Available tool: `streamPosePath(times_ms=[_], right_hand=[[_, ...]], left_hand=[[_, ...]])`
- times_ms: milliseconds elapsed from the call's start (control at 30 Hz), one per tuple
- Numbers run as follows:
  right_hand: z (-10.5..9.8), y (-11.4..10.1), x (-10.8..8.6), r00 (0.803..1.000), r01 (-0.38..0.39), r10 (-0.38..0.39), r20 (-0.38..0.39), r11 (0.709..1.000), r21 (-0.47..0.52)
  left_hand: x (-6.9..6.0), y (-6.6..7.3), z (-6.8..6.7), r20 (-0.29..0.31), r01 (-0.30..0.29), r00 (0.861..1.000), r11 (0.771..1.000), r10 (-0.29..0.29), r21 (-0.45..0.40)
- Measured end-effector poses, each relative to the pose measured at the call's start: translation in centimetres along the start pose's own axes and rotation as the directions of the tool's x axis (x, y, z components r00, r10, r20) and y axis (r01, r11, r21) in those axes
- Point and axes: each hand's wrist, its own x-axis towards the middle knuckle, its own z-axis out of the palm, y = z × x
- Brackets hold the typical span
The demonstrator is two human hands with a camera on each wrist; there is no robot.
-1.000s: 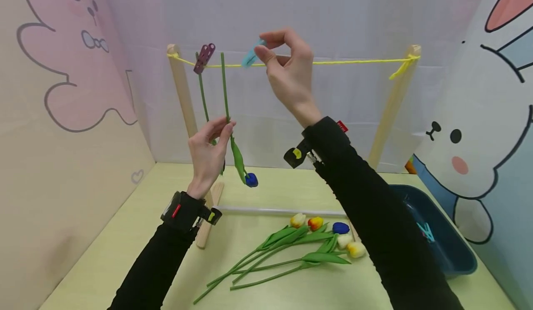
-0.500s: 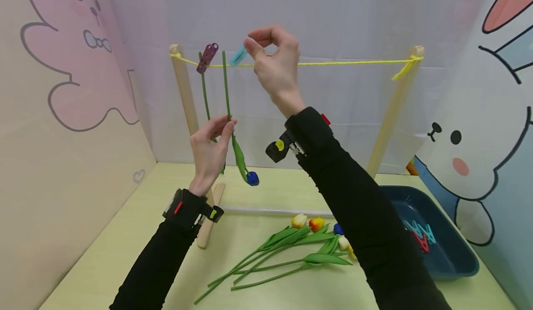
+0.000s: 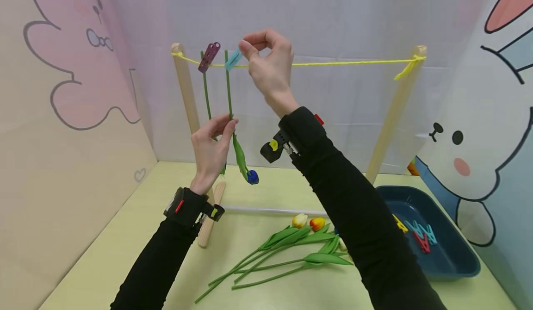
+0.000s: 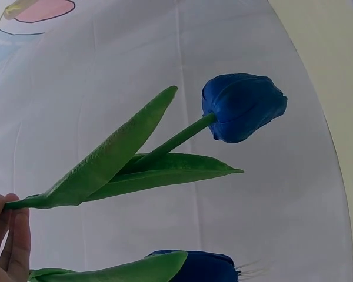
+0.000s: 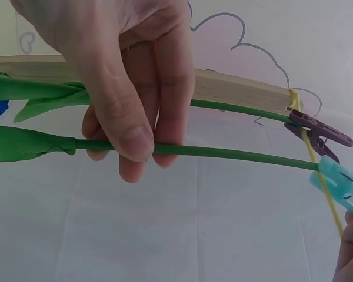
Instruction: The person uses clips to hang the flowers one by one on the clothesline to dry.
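The left hand [image 3: 211,150] pinches the green stem [image 3: 228,88] of a blue tulip [image 3: 252,177] that hangs head down; the left wrist view shows its blue bloom [image 4: 241,106]. The right hand [image 3: 271,65] pinches a light blue clothespin [image 3: 233,59], whose jaws are at the stem's upper end by the yellow string [image 3: 333,63]. In the right wrist view the clothespin [image 5: 341,182] meets both stem and string. Just left, a purple clothespin [image 3: 209,57] holds another tulip's stem [image 3: 206,92] on the string; its bloom is partly behind the left hand.
Wooden posts [image 3: 393,115] carry the string, with a pale bar [image 3: 266,210] low between them. Several tulips [image 3: 287,240] lie on the table [image 3: 125,236]. At the right, a dark blue basin [image 3: 458,254] holds several clothespins, partly behind the right sleeve [image 3: 358,199].
The right hand has moved left with the light blue clothespin, bringing it from beside the stem to its upper end. The left hand has stayed nearly still. More of the basin's clothespins show.
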Motion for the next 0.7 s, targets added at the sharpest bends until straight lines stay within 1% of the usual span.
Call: streamPosePath(times_ms=[267,400,633,700], right_hand=[[0.0,-0.01,-0.35,1.0,-0.026,0.026,0.004,1.0,0.0],[-0.02,-0.21,-0.52,0.999,-0.043,0.043,0.01,0.999,0.017],[-0.17,-0.4,-0.54,0.994,-0.103,0.101,0.044,0.993,0.051],[-0.19,-0.43,-0.57,0.993,-0.109,0.106,0.055,0.992,0.056]], left_hand=[[-0.01,0.12,0.1,0.008,0.018,1.0,1.0,-0.018,0.004],[0.07,0.14,0.12,0.009,0.022,1.0,1.0,-0.022,0.011],[0.11,0.25,0.03,0.009,0.035,0.999,0.999,-0.035,0.012],[0.08,0.29,0.0,0.006,0.035,0.999,0.999,-0.035,0.017]])
